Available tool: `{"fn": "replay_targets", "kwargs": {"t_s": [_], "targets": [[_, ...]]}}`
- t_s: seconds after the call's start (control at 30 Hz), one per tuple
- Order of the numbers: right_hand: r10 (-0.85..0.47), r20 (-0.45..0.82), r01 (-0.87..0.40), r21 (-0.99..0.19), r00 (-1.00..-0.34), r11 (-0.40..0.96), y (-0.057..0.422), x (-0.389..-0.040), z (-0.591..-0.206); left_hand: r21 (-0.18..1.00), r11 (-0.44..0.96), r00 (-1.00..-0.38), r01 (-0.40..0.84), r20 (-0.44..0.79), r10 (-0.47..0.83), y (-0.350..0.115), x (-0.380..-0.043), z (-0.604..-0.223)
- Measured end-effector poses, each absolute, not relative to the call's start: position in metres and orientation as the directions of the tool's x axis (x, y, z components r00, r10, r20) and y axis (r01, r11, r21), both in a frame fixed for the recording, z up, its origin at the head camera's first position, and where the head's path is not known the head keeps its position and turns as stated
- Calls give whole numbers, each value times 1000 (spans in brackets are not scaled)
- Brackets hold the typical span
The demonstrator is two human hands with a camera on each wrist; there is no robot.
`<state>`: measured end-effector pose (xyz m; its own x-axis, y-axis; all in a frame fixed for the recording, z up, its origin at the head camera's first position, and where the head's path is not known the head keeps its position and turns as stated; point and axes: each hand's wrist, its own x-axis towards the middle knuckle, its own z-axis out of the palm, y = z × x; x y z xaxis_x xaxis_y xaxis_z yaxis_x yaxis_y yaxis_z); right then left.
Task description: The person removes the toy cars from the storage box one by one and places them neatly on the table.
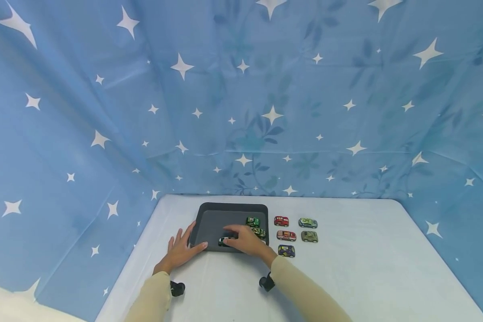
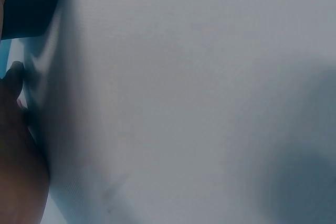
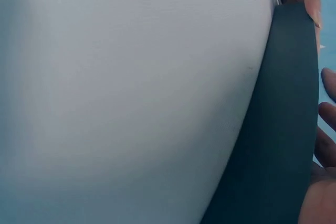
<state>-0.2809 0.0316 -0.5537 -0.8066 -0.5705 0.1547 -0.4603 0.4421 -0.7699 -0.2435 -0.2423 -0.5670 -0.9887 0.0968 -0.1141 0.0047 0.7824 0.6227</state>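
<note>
A dark grey rectangular tray (image 1: 212, 223) lies on the white table. At its front left corner my left hand (image 1: 179, 254) rests with spread fingers, the thumb touching the front rim. My right hand (image 1: 246, 240) reaches over the front rim into the tray, thumb and forefinger apart. A black-and-white toy car (image 1: 222, 242) sits by the right thumb, partly covered by it; whether they touch I cannot tell. Inside the tray at the right are a green toy car (image 1: 252, 222) and a green-yellow toy car (image 1: 259, 232), partly behind the hand. The right wrist view shows the tray's outer wall (image 3: 278, 103).
Right of the tray stand a red toy car (image 1: 281, 221), an orange-red toy car (image 1: 286, 235), a dark blue toy car (image 1: 286, 251), a blue-green toy car (image 1: 307, 222) and an olive toy car (image 1: 309, 236). A starry blue curtain (image 1: 306, 170) surrounds the table.
</note>
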Motion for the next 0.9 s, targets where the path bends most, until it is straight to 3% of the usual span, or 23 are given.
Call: {"fn": "replay_targets", "kwargs": {"t_s": [0.9], "targets": [[-482, 170, -428, -754, -860, 498, 23, -280, -566, 643, 766, -990, 14, -98, 100, -243, -244, -572]]}}
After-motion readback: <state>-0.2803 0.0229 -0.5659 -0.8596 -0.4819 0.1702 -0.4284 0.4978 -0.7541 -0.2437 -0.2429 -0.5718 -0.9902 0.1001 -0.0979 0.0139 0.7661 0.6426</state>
